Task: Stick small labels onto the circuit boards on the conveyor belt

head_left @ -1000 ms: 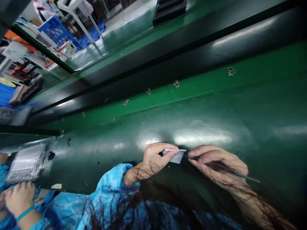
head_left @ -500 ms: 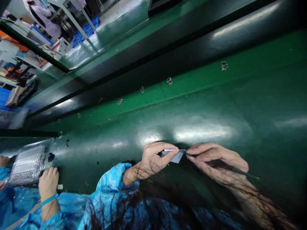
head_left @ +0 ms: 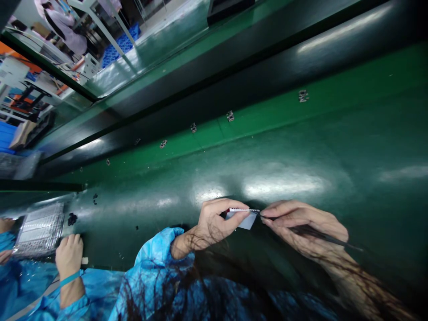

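Between the thumb and fingers of my left hand (head_left: 214, 223) is a small flat piece with a white edge (head_left: 238, 210). A pale grey-white sheet (head_left: 246, 222) shows just below it; whether the two are joined I cannot tell. My right hand (head_left: 301, 218) is closed on dark, slim tweezers (head_left: 334, 241), whose back end sticks out past the palm. The tips meet the right end of the white-edged piece, where fine detail is too small to make out. Loose strands of hair hang in front of both forearms.
Several small metallic parts (head_left: 230, 116) lie in a row along the bright green belt (head_left: 267, 113). A co-worker's hand (head_left: 69, 255) rests at the left near a clear plastic tray (head_left: 40, 229). Small black pieces (head_left: 72, 219) lie beside that tray. A dark tray (head_left: 229, 10) stands at the far side.
The metallic parts on the bright green belt have shifted a little to the left. My hands hold nearly the same pose, and a dark red spot now shows by the left end of the white-edged piece.
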`<move>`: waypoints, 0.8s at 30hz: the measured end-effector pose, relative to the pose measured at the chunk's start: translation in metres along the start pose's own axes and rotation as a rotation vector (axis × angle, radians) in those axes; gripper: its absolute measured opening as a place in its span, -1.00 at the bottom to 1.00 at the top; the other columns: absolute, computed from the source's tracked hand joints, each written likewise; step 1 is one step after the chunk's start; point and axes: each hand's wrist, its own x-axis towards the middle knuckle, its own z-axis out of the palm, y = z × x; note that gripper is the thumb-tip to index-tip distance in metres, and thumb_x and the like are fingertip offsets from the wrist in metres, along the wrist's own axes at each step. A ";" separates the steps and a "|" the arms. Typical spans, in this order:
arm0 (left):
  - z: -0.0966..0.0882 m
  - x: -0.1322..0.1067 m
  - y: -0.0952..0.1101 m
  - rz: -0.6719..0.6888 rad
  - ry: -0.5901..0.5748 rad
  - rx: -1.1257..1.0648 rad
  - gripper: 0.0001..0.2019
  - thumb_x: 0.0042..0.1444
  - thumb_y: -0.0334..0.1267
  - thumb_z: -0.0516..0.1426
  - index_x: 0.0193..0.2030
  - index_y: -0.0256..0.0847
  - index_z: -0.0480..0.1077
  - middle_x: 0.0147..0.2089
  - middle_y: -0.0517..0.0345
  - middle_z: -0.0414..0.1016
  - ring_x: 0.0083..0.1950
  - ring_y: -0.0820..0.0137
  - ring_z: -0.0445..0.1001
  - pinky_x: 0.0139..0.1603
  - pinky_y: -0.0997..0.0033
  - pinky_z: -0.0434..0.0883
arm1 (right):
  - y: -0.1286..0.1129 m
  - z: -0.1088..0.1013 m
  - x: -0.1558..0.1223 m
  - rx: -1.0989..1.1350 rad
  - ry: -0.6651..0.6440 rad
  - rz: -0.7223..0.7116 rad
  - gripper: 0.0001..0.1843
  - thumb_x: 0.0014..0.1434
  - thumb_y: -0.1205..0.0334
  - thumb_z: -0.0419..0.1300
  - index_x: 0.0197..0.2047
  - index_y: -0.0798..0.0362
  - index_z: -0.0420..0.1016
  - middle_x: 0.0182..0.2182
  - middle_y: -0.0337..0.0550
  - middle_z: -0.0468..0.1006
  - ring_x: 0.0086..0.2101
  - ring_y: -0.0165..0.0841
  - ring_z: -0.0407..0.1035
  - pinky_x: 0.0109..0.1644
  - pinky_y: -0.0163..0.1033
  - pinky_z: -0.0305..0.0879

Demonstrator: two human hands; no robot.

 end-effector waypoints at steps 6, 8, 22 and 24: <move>0.001 0.001 0.003 -0.222 -0.020 -0.120 -0.84 -0.02 -0.18 0.37 -0.34 -0.21 0.72 -0.36 0.07 0.71 -0.37 0.37 0.53 -0.31 0.45 0.45 | -0.001 0.006 0.003 0.078 0.075 0.114 -0.79 0.11 0.42 0.47 -0.33 -0.10 0.63 -0.34 -0.21 0.78 -0.36 -0.35 0.70 -0.27 -0.35 0.69; 0.001 0.002 -0.001 -0.308 -0.052 -0.197 -0.78 -0.07 -0.15 0.40 -0.31 -0.24 0.71 -0.42 0.10 0.66 -0.42 0.42 0.47 -0.37 0.48 0.39 | 0.000 0.008 0.003 0.184 0.159 0.268 -0.78 0.03 0.40 0.53 -0.39 -0.10 0.64 -0.38 -0.20 0.77 -0.41 -0.34 0.68 -0.33 -0.35 0.66; -0.003 0.035 -0.054 -0.644 -0.192 -0.686 -0.63 -0.34 -0.18 0.43 -0.35 -0.30 0.57 -0.39 0.06 0.64 -0.42 0.41 0.55 -0.38 0.53 0.47 | 0.021 0.001 0.023 0.653 0.575 0.804 -0.52 -0.34 0.06 0.70 -0.54 -0.04 0.49 -0.48 -0.29 0.59 -0.53 -0.50 0.40 -0.49 -0.44 0.42; -0.004 0.041 -0.060 -0.649 -0.181 -0.708 -0.69 -0.36 -0.21 0.36 -0.41 -0.28 0.52 -0.43 0.10 0.60 -0.46 0.43 0.52 -0.46 0.56 0.42 | 0.020 0.001 0.025 0.657 0.590 0.809 -0.51 -0.34 0.04 0.70 -0.54 -0.04 0.48 -0.49 -0.30 0.55 -0.52 -0.50 0.37 -0.48 -0.43 0.42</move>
